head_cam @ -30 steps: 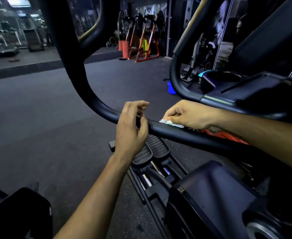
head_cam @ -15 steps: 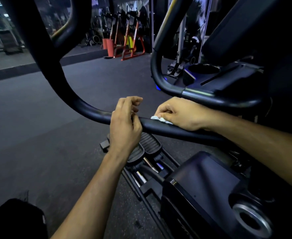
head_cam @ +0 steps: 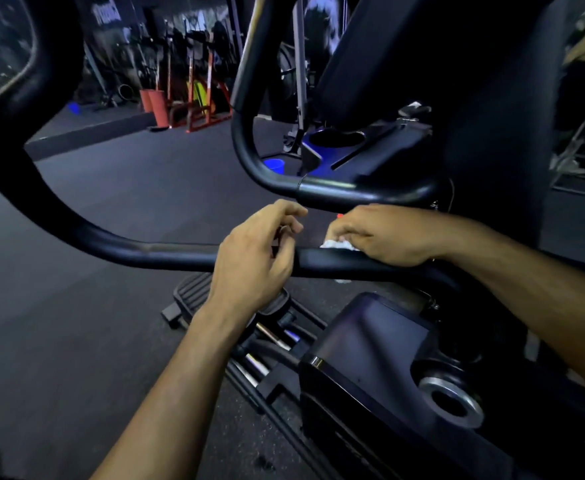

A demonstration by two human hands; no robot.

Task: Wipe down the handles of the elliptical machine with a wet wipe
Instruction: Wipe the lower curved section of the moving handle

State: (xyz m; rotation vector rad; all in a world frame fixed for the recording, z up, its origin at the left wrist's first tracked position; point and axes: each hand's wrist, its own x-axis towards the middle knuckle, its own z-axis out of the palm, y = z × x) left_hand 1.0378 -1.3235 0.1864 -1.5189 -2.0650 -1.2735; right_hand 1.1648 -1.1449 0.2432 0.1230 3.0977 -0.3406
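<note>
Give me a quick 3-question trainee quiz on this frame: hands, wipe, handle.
1. True or false: the wet wipe is under the right hand.
2. Where does the left hand sit relative to the right hand along the near handle?
A. to its left
B. to its right
C. on top of it
3. Fill in: the black foot pedals lie ___ the near handle.

Key
1. True: the right hand presses the white wipe onto the bar.
2. A: beside it, with a gap of bare bar between them.
3. Below.
</note>
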